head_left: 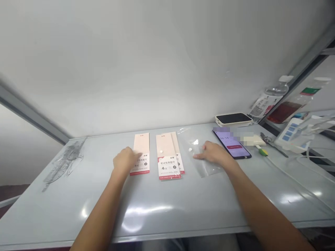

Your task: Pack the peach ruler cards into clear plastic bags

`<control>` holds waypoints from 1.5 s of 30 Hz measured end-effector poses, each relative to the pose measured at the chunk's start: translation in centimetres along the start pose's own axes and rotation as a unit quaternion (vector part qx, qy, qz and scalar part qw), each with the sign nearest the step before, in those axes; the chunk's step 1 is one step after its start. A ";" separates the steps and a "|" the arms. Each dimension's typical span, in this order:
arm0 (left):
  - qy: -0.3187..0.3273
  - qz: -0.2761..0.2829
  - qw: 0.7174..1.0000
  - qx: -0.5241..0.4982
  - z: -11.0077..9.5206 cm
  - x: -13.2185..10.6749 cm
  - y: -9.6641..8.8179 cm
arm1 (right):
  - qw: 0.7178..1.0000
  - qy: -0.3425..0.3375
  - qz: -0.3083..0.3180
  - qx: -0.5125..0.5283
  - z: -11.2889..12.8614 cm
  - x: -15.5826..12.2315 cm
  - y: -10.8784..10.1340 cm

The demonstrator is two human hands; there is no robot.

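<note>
My left hand (124, 160) is at the left edge of a pale pink and white ruler set packet (140, 165) with a red bottom strip, its thumb over the print and its other fingers curled. Just right of it, two similar packets overlap; the front packet (169, 167) partly covers the one behind (176, 144). A small white round spot shows on the front one. My right hand (213, 151) rests over a clear plastic bag (200, 167), thumb stretched left and apart from the curved index finger. Part of the bag is hidden under this hand.
Right of the bag lies a lit phone (234, 144); behind it is a second phone (234, 119). Scissors (273, 144), a white cable (285, 179), a power strip (291, 136) and two bottles, one clear (269, 99), occupy the right end. A wall bounds the table's back.
</note>
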State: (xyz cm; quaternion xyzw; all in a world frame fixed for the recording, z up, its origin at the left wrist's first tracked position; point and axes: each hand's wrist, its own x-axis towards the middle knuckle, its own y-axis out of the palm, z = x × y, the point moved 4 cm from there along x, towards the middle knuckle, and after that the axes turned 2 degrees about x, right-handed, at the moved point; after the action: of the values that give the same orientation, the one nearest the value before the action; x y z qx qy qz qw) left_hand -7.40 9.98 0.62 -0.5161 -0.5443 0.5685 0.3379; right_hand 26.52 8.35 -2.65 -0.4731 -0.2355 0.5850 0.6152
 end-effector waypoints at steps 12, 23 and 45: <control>-0.003 0.044 0.995 -0.091 -0.3 -0.5 0.4 | 0.940 -0.201 -0.127 0.246 4.8 -3.2 -0.5; 0.216 -0.065 0.875 -0.429 -4.6 -4.3 0.0 | 0.874 -0.272 -0.265 0.304 5.8 -5.1 -1.1; 0.278 0.018 0.856 -0.436 -6.5 -5.7 2.4 | 0.855 -0.372 -0.135 0.335 7.3 -6.6 1.1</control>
State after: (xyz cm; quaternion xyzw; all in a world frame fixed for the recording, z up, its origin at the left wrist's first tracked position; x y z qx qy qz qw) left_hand 0.56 5.88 0.40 -0.7570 -0.6103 0.1114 0.2052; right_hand 18.51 4.24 1.36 0.0511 -0.2983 0.6718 0.6761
